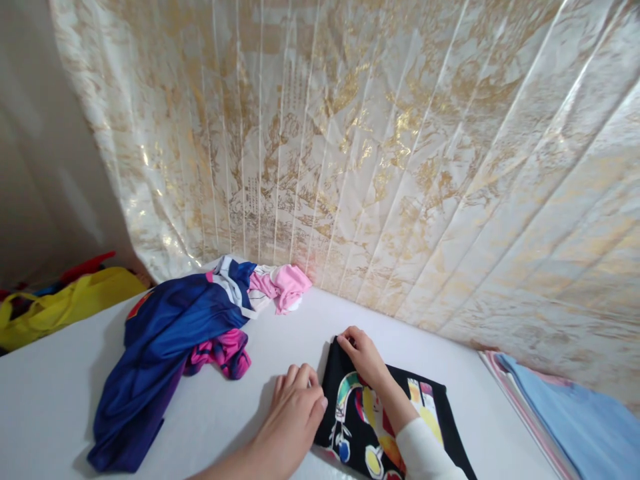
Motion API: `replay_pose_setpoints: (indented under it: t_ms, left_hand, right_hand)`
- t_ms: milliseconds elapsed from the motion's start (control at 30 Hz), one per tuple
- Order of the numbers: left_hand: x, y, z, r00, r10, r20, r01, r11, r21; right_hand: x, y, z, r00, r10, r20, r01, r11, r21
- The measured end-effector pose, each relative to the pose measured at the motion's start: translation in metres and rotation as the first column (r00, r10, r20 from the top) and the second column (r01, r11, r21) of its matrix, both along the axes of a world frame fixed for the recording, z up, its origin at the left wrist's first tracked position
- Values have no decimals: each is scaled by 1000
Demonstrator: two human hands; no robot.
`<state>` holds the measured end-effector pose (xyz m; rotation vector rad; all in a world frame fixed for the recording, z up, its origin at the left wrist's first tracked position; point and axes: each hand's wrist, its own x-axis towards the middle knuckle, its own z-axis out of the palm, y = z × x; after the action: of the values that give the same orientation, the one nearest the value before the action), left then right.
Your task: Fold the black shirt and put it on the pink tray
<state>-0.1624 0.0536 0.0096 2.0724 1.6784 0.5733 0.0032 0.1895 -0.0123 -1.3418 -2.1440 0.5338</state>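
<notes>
A folded black garment (435, 407) with a bright cartoon print lies on the white table (50, 393) in front of me. My right hand (363, 357) lies across it, its fingertips curled and pinching the far left corner of the cloth. My left hand (295, 413) rests at the garment's left edge, fingers bent together and pressed down on the edge and the table.
A heap of unfolded clothes lies to the left: a dark blue garment (160, 353), a magenta one (227, 353) and a pink one (283, 285). A stack of folded clothes with a light blue top (575, 413) sits at the right. A yellow bag (60, 307) is far left. A gold-patterned curtain (375, 153) hangs behind.
</notes>
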Motion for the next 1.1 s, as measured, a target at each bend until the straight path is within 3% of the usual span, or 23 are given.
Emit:
replay_pose_setpoints:
  t_ms: [133,300,467,667,867,933,1033,1100]
  left_hand:
    - [1,4,4,994,-33,-106,29,999,-44]
    - [-1,11,12,958,-56,-280,72,996,48]
    - [1,6,12,961,-15,-275,33,998,62]
    - [6,-2,-4,988,-34,-151,35,999,7]
    - [7,-4,-4,989,113,99,-102,989,-107]
    - [4,-3,-3,970,134,204,-95,978,-188]
    - [-3,0,2,925,54,375,65,952,-299]
    - [-7,0,16,855,8,519,165,944,-285]
  right_hand:
    - [-8,-3,-4,996,-25,87,16,996,93]
    - [-15,-9,-9,980,-107,167,78,982,174]
    - [-19,-12,-6,971,-164,174,133,975,177]
    - [-22,-15,2,981,-189,46,188,982,38]
    - [-22,-15,20,944,-194,-268,160,977,-142]
    - [-24,-16,30,901,-178,-395,108,975,-193]
    - [-28,-18,47,794,-177,-582,27,966,-257]
    - [-30,-17,60,685,-196,-702,-6,962,-274]
